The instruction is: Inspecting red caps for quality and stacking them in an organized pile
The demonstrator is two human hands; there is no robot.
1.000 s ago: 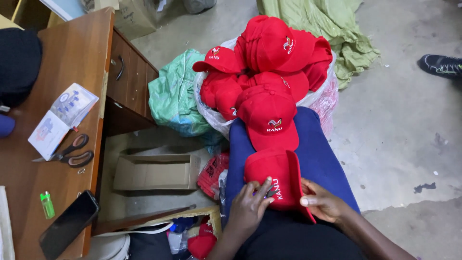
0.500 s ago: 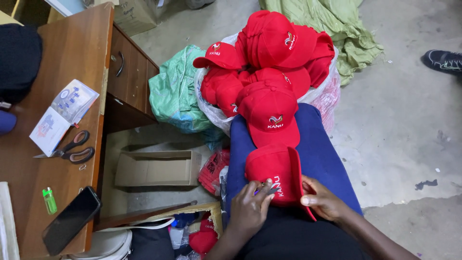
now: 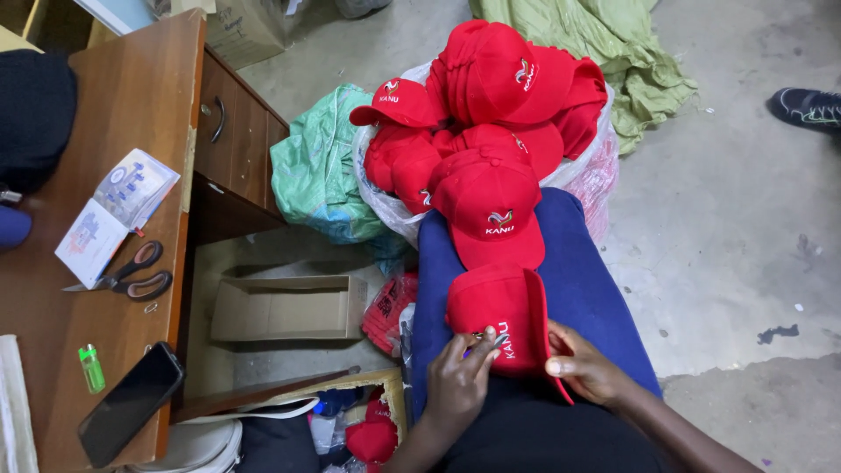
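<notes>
Red cloth cap [image 3: 504, 317] lying on the person's blue-clad lap.
Left hand [image 3: 458, 378] pinches a small tool at the cap's front; right hand [image 3: 585, 366] fingers clamp its brim edge. It looks light and soft, the stiff brim likely the surest hold.

We cannot make out the small metallic tool [image 3: 491, 340] pinched in the left hand [image 3: 457, 378] against the red fabric cap [image 3: 499, 315]. Right of that cap, the dark sneaker [image 3: 808, 107] is cut by the frame edge; the lower caps stay buried.
</notes>
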